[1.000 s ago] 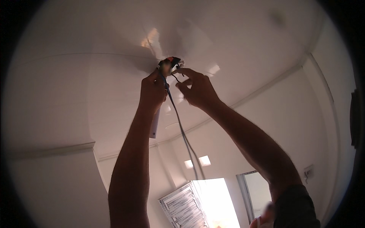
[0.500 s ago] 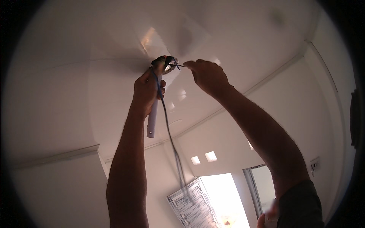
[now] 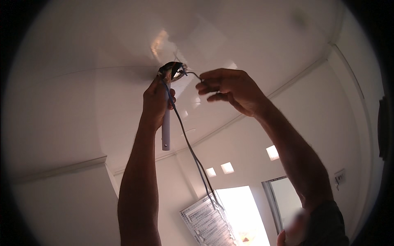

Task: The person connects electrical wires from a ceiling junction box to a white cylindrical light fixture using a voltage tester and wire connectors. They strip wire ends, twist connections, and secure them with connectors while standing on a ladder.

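Note:
Overhead, my left hand (image 3: 156, 100) is wrapped around a pale pipe (image 3: 166, 131), upright with a small hole near its lower end. The pipe's top reaches a ragged round opening (image 3: 177, 70) in the ceiling, where short wires and a dark fitting show. A long pair of blue and dark wires (image 3: 182, 127) hangs from beside the pipe's top. To the right of the opening, my right hand (image 3: 230, 88) is open with its fingers spread. A short dark wire (image 3: 193, 73) bends out of the opening and ends against its fingers.
The glossy white ceiling (image 3: 102, 37) surrounds the opening. Below are a bright doorway (image 3: 242, 209), a printed sheet (image 3: 207, 217), small square wall openings (image 3: 227, 167) and a framed mirror or window (image 3: 283, 201). A wall switch plate (image 3: 340, 176) is at the right. A blurred part of a person shows at lower right.
My right hand has gone from pinching the short wire to spread fingers, and has moved slightly right. The pipe's lower end has shifted a little right, and the hanging wires have swung right.

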Demonstrator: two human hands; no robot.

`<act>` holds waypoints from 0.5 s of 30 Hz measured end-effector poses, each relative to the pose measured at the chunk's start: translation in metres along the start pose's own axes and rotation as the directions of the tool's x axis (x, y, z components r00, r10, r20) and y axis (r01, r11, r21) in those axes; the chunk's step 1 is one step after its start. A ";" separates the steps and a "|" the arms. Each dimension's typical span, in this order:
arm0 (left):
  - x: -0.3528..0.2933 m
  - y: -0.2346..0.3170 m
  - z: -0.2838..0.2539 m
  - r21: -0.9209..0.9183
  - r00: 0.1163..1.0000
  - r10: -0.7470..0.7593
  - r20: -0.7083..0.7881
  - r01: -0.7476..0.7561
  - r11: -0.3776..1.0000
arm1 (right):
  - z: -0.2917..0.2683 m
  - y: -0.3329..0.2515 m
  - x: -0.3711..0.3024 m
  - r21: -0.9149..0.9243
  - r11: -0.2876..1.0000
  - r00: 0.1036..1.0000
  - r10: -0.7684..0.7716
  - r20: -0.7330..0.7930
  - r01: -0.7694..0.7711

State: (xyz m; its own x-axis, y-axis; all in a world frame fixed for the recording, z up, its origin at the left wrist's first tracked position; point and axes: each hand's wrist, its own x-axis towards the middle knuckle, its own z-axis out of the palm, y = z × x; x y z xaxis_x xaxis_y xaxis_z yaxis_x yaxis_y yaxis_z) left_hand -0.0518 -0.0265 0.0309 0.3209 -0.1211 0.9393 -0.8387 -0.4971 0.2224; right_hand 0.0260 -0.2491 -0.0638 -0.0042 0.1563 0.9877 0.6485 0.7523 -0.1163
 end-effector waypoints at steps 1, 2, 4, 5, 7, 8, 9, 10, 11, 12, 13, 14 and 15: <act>0.001 -0.001 0.001 -0.025 1.000 -0.014 0.007 0.015 1.000 | 0.000 0.004 0.001 -0.110 0.992 0.998 -0.065 -0.027 0.062; 0.001 0.000 0.002 -0.050 1.000 -0.025 0.013 0.026 0.998 | 0.003 0.007 0.003 -0.221 0.968 0.990 -0.134 -0.044 0.121; 0.001 0.003 0.004 -0.114 0.999 -0.042 0.032 0.045 0.992 | 0.008 0.015 0.009 -0.371 0.896 0.960 -0.277 -0.037 0.244; -0.002 0.004 0.006 -0.144 0.998 -0.052 0.041 0.058 0.988 | 0.010 0.022 0.012 -0.400 0.863 0.938 -0.345 -0.019 0.309; -0.002 0.004 0.004 -0.194 0.996 -0.065 0.067 0.077 0.978 | 0.015 0.030 0.017 -0.406 0.822 0.895 -0.445 -0.022 0.399; -0.002 0.003 0.001 -0.217 0.994 -0.065 0.084 0.082 0.973 | 0.020 0.032 0.021 -0.388 0.817 0.877 -0.478 -0.042 0.427; -0.001 0.003 -0.001 -0.241 0.993 -0.065 0.101 0.088 0.967 | 0.024 0.034 0.024 -0.370 0.810 0.858 -0.509 -0.063 0.454; -0.002 0.005 -0.002 -0.236 0.993 -0.071 0.099 0.093 0.967 | 0.025 0.034 0.028 -0.402 0.819 0.881 -0.470 -0.058 0.411; -0.003 0.007 0.001 -0.235 0.992 -0.078 0.100 0.100 0.967 | 0.024 0.033 0.031 -0.437 0.822 0.902 -0.429 -0.057 0.364; -0.003 0.008 0.003 -0.235 0.991 -0.085 0.101 0.107 0.966 | 0.024 0.033 0.033 -0.472 0.823 0.921 -0.386 -0.057 0.316; -0.003 0.007 0.002 -0.216 0.993 -0.087 0.082 0.103 0.971 | 0.025 0.036 0.034 -0.548 0.790 0.931 -0.360 -0.053 0.274; -0.003 0.007 0.002 -0.196 0.994 -0.088 0.062 0.098 0.976 | 0.025 0.039 0.035 -0.619 0.751 0.941 -0.334 -0.052 0.232; -0.003 0.007 0.002 -0.175 0.995 -0.089 0.042 0.095 0.980 | 0.025 0.044 0.037 -0.684 0.705 0.950 -0.307 -0.053 0.190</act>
State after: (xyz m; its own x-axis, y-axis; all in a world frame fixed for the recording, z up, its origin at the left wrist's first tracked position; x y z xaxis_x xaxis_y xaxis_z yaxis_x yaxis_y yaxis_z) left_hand -0.0577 -0.0316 0.0288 0.4121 -0.1124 0.9042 -0.8684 -0.3487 0.3525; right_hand 0.0353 -0.1941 -0.0346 -0.1633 -0.1165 0.9797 0.9765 0.1223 0.1773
